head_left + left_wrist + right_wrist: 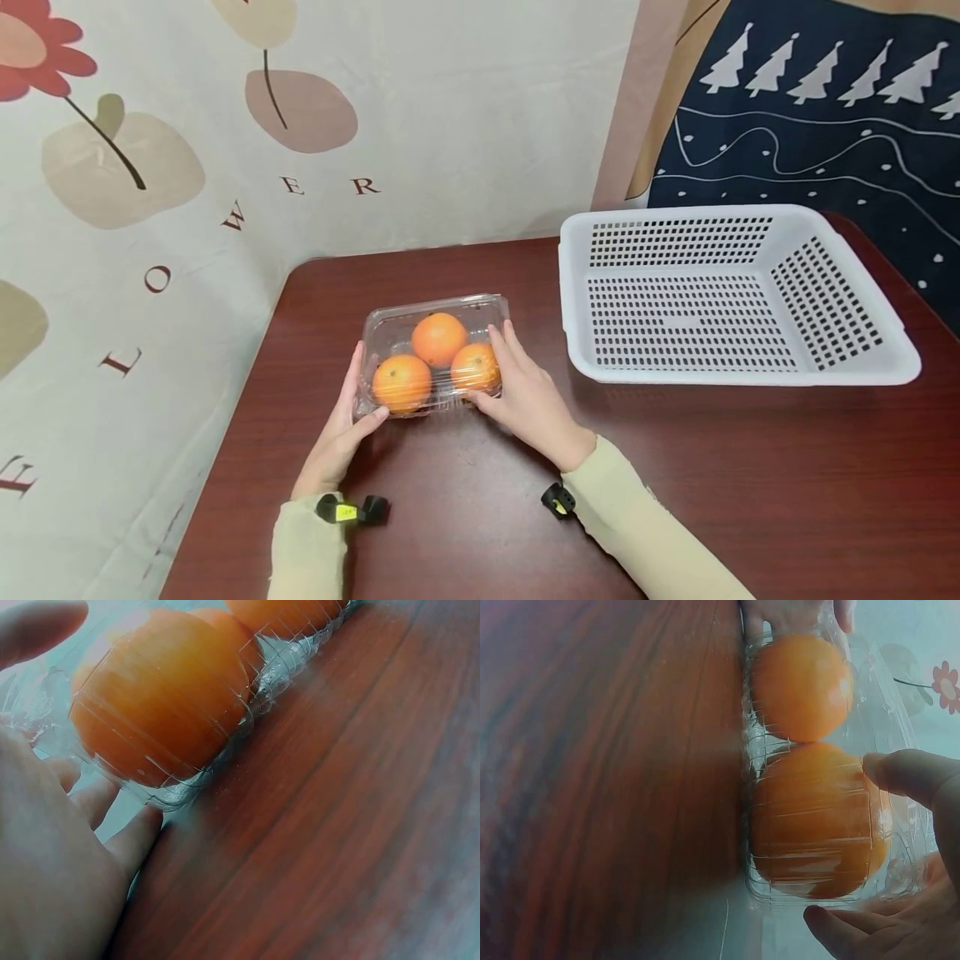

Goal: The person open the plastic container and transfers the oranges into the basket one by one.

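A clear plastic clamshell box [390, 321] sits on the table between both hands, with three oranges [439, 339] visible through its walls. On its left end, the left hand [337, 433] grips it, the thumb at the near corner and the fingers along the side. The right hand [528, 404] holds the opposite end, its thumb on the near edge and its fingers spread over the right side. Through the ribbed plastic, the left wrist view shows one orange [161, 697] close to the left fingers. In the right wrist view, the right thumb [907, 774] presses the box by the nearer orange [817, 825].
A white perforated plastic basket [817, 375] stands on the right of the dark red wooden table [465, 517]. Behind the table hangs a pale cloth [480, 108] with flower prints and letters. At the back right is a dark blue cloth [795, 150] with white trees.
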{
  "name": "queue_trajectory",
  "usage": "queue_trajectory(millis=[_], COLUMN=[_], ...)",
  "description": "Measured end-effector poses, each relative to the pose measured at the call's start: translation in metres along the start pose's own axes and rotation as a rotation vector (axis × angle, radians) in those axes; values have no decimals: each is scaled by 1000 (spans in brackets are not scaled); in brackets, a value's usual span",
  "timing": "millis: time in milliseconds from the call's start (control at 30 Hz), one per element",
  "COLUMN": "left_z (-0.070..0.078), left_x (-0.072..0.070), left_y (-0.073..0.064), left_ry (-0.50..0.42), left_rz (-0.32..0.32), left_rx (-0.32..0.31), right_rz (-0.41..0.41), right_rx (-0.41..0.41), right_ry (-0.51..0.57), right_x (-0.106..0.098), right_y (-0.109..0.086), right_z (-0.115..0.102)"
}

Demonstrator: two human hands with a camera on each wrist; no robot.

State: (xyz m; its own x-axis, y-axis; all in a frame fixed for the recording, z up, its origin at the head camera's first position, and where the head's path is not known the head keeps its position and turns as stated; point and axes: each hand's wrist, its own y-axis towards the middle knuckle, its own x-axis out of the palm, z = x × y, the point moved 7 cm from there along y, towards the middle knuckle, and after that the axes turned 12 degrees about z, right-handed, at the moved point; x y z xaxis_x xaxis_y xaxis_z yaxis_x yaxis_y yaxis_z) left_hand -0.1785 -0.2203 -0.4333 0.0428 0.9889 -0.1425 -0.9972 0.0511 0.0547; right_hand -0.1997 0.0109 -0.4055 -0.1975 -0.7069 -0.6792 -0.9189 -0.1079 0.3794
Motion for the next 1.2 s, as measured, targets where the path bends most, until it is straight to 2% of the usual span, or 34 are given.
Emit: queue_trajectory(millis=[233, 467, 600, 900, 1067, 1200], left_z=[-1, -1, -4, 10, 11, 7], left_x=[-1, -1, -2, 5, 7, 4], left_y=[1, 0, 1, -1, -2, -1], left_ry=[15, 33, 10, -46, -74, -66], left_rz=[4, -2, -11, -23, -20, -11], left_rx=[12, 17, 11, -11, -24, -18], right_rz=[-20, -12, 15, 97, 127, 159], right_rx=[-23, -79, -111, -196, -200, -192], right_ry=[-27, -65, -78, -170, -205, -205], right_x=[1, -1, -3, -8, -10, -13], right_y=[-1, -4, -6, -7, -7, -6], right_z=[-1, -6, -8, -16, -17, -17])
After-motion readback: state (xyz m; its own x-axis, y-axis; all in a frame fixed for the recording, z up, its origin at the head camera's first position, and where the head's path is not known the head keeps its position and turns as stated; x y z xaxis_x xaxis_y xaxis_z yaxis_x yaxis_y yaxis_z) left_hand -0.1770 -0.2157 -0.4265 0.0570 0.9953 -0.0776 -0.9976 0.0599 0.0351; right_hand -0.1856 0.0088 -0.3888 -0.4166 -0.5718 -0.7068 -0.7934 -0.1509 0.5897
